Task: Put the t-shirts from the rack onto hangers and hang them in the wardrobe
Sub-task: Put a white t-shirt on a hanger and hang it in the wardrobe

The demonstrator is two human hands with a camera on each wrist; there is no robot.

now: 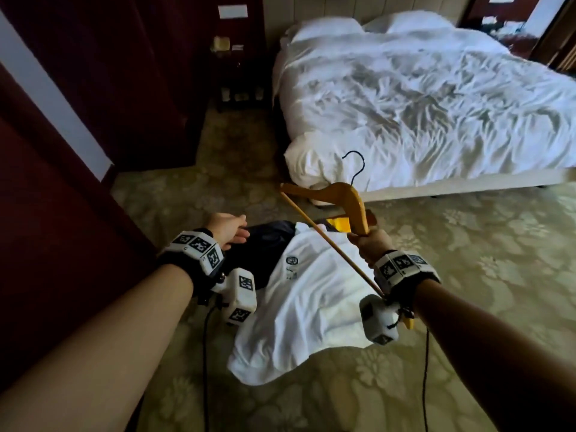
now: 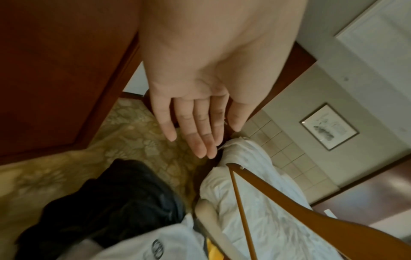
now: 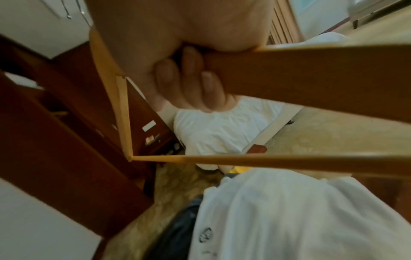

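On the left stands the dark red wardrobe (image 1: 62, 151). Next, the left hand (image 1: 226, 227) reaches out flat above the dark t-shirt (image 1: 265, 244), fingers (image 2: 200, 133) straight and pressed side by side, holding nothing. Just right of it lies the white t-shirt (image 1: 305, 304), draped over the rack (image 2: 213, 227) near the person, a small round logo on its chest. Above it the right hand (image 1: 371, 244) wraps its curled fingers (image 3: 195, 84) round one arm of the wooden hanger (image 1: 343, 194), black hook pointing to the far white bed (image 1: 420, 98).
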